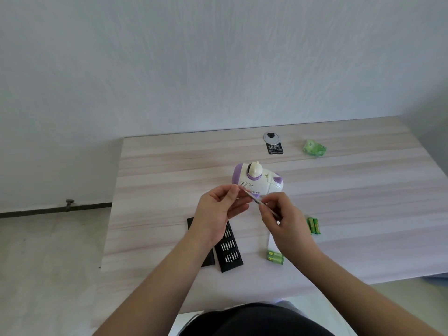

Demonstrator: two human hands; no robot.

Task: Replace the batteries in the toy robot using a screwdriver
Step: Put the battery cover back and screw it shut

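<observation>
The white and purple toy robot (258, 180) lies on its side on the light wooden table (169, 166). Just in front of it, my right hand (282, 221) grips a slim silver screwdriver (257, 200) by its shaft. My left hand (219, 209) pinches the screwdriver's tip end between thumb and fingers, close to the toy. A black tray of screwdriver bits (229, 251) lies under my left wrist, its black lid (208, 259) beside it. Two green batteries (314, 225) lie to the right, and two more (275, 257) near my right forearm.
A crumpled green wrapper (314, 148) and a black tag with a round disc (274, 144) lie near the table's far edge by the white wall. The table's left edge drops to the floor; its near edge is at my body.
</observation>
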